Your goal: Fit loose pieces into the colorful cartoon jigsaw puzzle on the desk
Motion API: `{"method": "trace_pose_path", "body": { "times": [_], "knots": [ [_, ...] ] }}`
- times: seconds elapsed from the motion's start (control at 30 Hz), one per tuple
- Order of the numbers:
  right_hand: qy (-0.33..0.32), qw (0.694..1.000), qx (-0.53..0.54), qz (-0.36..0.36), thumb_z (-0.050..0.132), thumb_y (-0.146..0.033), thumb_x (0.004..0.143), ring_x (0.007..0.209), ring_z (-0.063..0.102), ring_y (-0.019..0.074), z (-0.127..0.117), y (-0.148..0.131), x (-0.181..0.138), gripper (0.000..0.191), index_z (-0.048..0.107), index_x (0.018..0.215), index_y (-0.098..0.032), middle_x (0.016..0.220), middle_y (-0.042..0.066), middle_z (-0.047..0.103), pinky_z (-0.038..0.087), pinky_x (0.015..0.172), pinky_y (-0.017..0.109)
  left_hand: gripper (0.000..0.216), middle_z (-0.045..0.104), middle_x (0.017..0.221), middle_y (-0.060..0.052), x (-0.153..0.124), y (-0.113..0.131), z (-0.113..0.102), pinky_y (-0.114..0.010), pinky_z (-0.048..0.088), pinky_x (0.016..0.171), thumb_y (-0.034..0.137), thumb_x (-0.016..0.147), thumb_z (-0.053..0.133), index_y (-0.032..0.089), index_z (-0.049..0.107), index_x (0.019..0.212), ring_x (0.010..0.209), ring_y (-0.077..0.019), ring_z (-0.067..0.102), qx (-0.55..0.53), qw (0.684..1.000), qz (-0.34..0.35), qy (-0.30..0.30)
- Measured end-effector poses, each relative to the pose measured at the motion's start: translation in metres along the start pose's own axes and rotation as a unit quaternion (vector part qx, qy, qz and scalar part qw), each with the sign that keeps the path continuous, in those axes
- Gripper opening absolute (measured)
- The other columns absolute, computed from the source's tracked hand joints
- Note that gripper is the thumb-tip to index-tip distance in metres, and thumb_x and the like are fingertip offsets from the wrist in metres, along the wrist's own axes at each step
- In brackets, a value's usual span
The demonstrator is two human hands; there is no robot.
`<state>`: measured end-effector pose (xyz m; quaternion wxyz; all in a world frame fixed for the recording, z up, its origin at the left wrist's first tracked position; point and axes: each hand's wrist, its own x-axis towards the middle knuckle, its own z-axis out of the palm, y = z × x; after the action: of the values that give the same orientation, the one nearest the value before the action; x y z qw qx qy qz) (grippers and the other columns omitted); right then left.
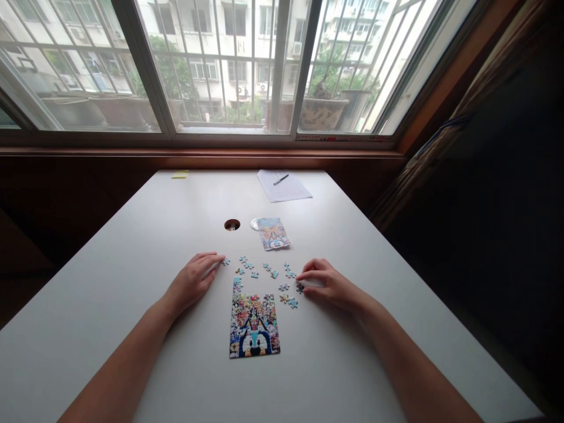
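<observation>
A partly assembled jigsaw puzzle (255, 326) with a blue cartoon dog face lies on the white table, its upper edge uneven. My left hand (194, 279) rests to its upper left, fingers stretched out, a fingertip at a light-blue puzzle piece (226, 261). On the other side, my right hand (330, 285) has thumb and forefinger apart beside a dark puzzle piece (300, 288); whether they touch it I cannot tell. Several loose pieces (284, 287) are scattered between the hands, above and right of the puzzle.
Behind the pieces lies a picture sheet (274, 234) with a similar dog design, overlapping a round disc (254, 224). Left of it is a cable hole (232, 225). Farther back are papers (286, 191) with a pen (281, 180) and yellow notes (180, 174), below the barred window.
</observation>
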<state>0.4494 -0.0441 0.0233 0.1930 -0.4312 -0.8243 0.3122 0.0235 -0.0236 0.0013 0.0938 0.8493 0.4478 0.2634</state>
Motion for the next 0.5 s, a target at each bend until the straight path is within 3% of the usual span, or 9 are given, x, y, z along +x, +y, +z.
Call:
{"method": "trace_pose_path", "body": {
  "times": [0.5],
  "knots": [
    [0.006, 1.0, -0.003, 0.004, 0.067, -0.044, 0.091, 0.114, 0.05, 0.0294, 0.0023, 0.0006, 0.003, 0.019, 0.076, 0.101, -0.031, 0.114, 0.008, 0.06, 0.043, 0.105, 0.05, 0.04, 0.064, 0.131, -0.006, 0.0013, -0.0024, 0.0022, -0.047, 0.047, 0.111, 0.019, 0.097, 0.047, 0.027, 0.058, 0.135, 0.129, -0.0248, 0.053, 0.007, 1.0, 0.005, -0.019]
  ]
}}
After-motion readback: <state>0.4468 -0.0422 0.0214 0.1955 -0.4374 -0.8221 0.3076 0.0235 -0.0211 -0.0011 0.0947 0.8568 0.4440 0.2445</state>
